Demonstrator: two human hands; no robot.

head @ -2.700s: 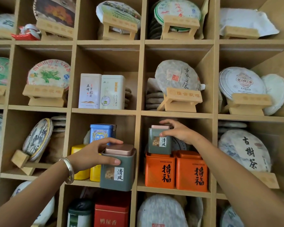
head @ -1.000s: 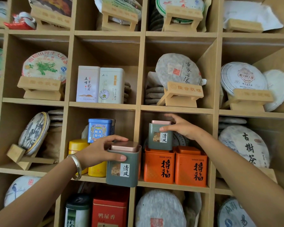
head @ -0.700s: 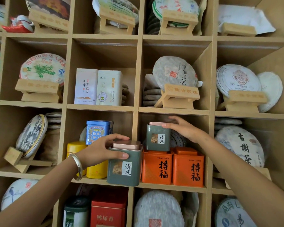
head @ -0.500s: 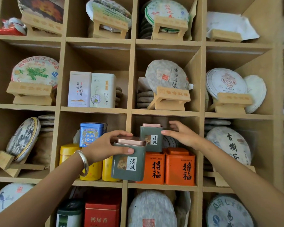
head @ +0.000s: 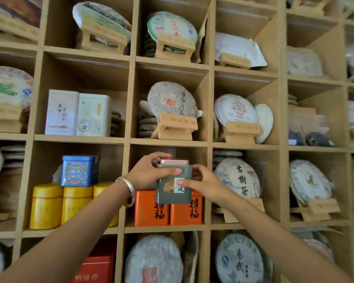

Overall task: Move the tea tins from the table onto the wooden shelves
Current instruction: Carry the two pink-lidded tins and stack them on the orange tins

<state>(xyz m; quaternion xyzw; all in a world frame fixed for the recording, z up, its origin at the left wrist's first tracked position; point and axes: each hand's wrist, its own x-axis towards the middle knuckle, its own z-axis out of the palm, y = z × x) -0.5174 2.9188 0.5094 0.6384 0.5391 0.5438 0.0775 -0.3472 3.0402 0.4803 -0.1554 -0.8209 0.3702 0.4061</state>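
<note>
left hand (head: pixel 146 174): nearest, a silver bangle (head: pixel 129 190) on the wrist; grip curled round the upper left of the grey-green tea tin (head: pixel 173 184), thumb across its front, fingers over the top edge.
right hand (head: pixel 200 181): grip pinching the tin's right side, thumb on the white label, fingers behind the right edge.
grey-green tea tin: upright, pink-copper lid, held by both hands in front of the middle compartment, overlapping the tops of the two orange tins; whether it rests on them cannot be told.
orange tins (head: pixel 151 209): two side by side on the shelf board, black characters on the fronts.
wooden shelves (head: pixel 168 142): a grid of square compartments.
left compartment: three yellow canisters (head: pixel 46 206) in a row, a blue tin (head: pixel 79 170) stacked on them.
upper left compartment: two white tins (head: pixel 78 113) side by side.
right compartment: a wrapped tea cake (head: pixel 238 179) leaning on a wooden stand.
</note>
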